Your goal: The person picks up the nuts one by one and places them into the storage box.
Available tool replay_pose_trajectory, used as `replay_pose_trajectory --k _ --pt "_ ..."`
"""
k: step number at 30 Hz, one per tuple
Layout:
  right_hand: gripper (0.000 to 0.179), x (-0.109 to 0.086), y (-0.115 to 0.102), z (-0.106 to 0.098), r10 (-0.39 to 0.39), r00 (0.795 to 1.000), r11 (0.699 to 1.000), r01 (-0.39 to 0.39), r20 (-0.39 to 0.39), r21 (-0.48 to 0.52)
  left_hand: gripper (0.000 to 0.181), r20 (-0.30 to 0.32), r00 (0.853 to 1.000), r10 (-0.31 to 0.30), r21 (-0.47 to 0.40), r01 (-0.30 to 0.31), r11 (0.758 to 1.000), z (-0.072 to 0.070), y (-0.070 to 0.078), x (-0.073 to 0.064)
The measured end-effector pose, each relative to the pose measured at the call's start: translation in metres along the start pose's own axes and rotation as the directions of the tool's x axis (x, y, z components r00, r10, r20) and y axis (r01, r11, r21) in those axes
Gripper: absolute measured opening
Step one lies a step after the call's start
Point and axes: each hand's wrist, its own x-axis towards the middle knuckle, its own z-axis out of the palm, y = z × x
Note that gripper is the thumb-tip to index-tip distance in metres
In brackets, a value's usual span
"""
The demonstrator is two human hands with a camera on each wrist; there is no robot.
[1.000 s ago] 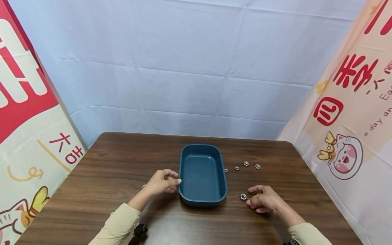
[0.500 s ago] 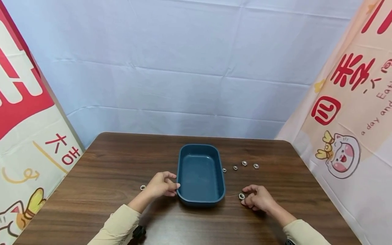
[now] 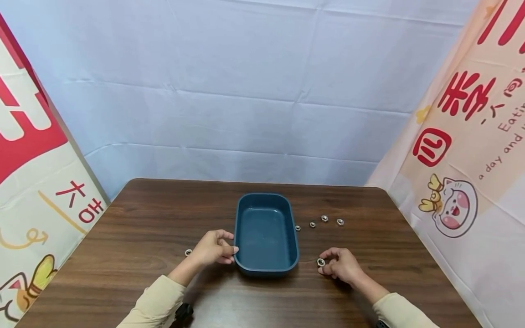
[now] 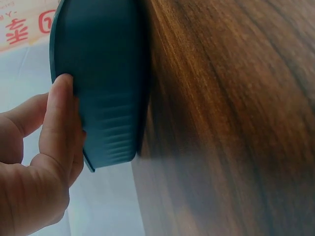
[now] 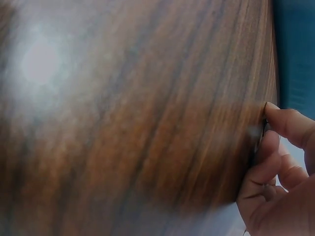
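Fingertips (image 3: 325, 253) parted by a nut (image 3: 321, 262), the right hand (image 3: 343, 266) pinches it; the left hand (image 3: 212, 248) holds the tray (image 3: 266, 273).

Above the bent fingers of your right hand (image 5: 293, 196) is blue container (image 5: 298, 54); leftward, the wooden table (image 5: 147, 113).

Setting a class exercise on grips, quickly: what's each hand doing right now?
Left hand: holding the blue tray by its side.
Right hand: closed on a metal nut at the fingertips; whether it is lifted cannot be told.
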Motion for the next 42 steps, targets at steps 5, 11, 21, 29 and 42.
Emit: replay_pose_trajectory --k 5,11,21,29,42 --pt "0.028 0.001 -0.001 -0.005 0.002 0.998 1.0 -0.002 0.065 0.007 0.045 0.007 1.0 -0.003 -0.011 0.003 1.0 -0.001 0.0 0.0" --pt "0.026 0.003 -0.003 -0.015 0.032 0.979 0.995 -0.05 0.201 0.083 0.045 0.019 1.0 -0.002 -0.02 0.003 1.0 -0.003 -0.001 0.003" --pt "0.034 0.002 -0.002 -0.016 -0.025 0.99 0.972 -0.009 0.142 0.236 0.046 0.034 0.999 0.011 -0.052 -0.01 0.999 -0.001 -0.001 0.005" --pt "0.032 0.002 -0.001 -0.013 0.001 0.994 0.952 -0.035 0.112 0.305 0.046 0.03 1.0 0.009 -0.036 -0.008 0.999 -0.001 0.002 0.004" --pt "0.038 0.007 -0.019 -0.008 -0.005 0.993 0.963 -0.027 0.121 0.267 0.045 0.013 1.0 0.018 -0.019 -0.017 1.0 0.001 -0.001 0.004"
